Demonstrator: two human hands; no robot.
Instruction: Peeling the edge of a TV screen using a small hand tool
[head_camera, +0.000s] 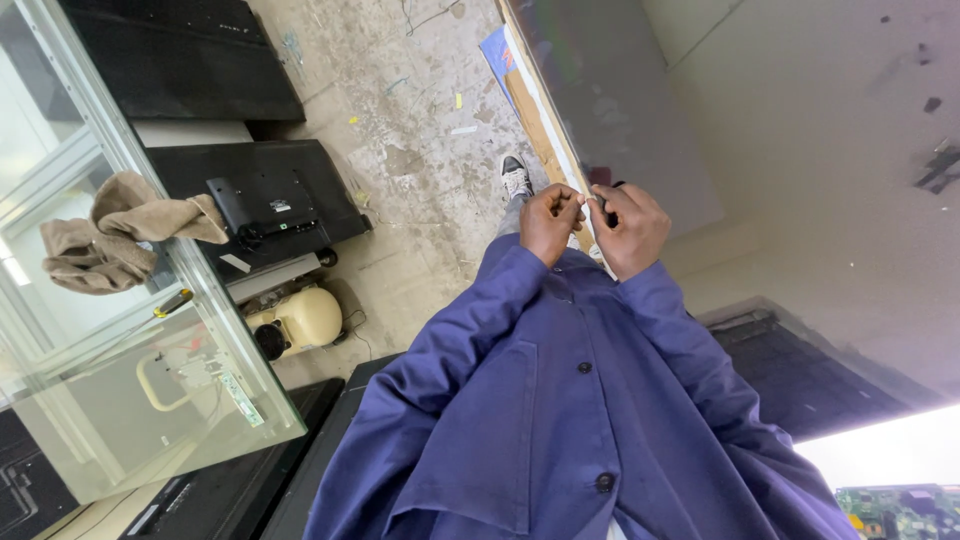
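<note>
Your two hands meet in front of your chest, just above the blue work coat (560, 400). Your left hand (548, 222) and right hand (628, 228) are both curled, fingertips pressed together on a small pale item (584, 207) pinched between them; it is too small to say what it is. It looks like fine fingertip work, so any further handling calls for a steady, light pinch. Beside you, a tan cloth (120, 232) lies on a glass cabinet (120, 330). A small white label (281, 206) sits on the back of a black monitor (262, 200) lying on the floor. A blue-and-white sheet (502, 57) leans by the grey panel (610, 110).
</note>
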